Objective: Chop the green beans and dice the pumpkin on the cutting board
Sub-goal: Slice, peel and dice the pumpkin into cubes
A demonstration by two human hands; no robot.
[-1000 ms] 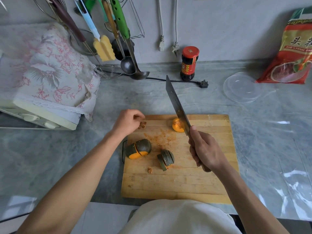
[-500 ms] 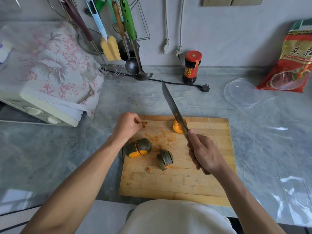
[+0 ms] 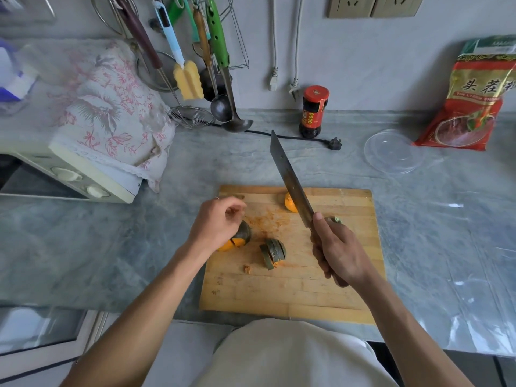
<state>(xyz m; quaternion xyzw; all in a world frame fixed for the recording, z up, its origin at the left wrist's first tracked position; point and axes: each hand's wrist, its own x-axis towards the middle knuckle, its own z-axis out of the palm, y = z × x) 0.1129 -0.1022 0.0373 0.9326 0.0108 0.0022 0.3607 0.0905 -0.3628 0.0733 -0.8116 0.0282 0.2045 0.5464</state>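
Pumpkin is in three lots on the board (image 3: pixel 290 291): a dark-skinned wedge (image 3: pixel 242 233) at the left middle, orange flesh facing the near edge, partly under the left hand; a sliced chunk (image 3: pixel 273 252) near the centre, its slices leaning together; a small orange piece (image 3: pixel 289 203) at the far edge, half hidden by the blade. Orange crumbs and smear lie between them. No green beans in view. Left hand (image 3: pixel 216 223) hovers over the wedge, fingers loosely curled; cannot tell whether they touch it, and they hold nothing I can see. Right hand (image 3: pixel 336 248) is wrapped tight round the handle of the cleaver (image 3: pixel 290 180), blade lifted off the board, tip pointing away toward the wall. Judgement: dicing is underway and far from complete. Risks: the wedge sits on a curved skin, so it may rock or roll under the blade if not turned flesh-down; left fingertips near the cut line could be nicked if not tucked; wet smear could let pieces skid; the sliced chunk could topple when pressed. Beyond the board: counter (image 3: pixel 435 224), sauce jar (image 3: pixel 314 111), clear lid (image 3: pixel 393 152), red bag (image 3: pixel 472 99).
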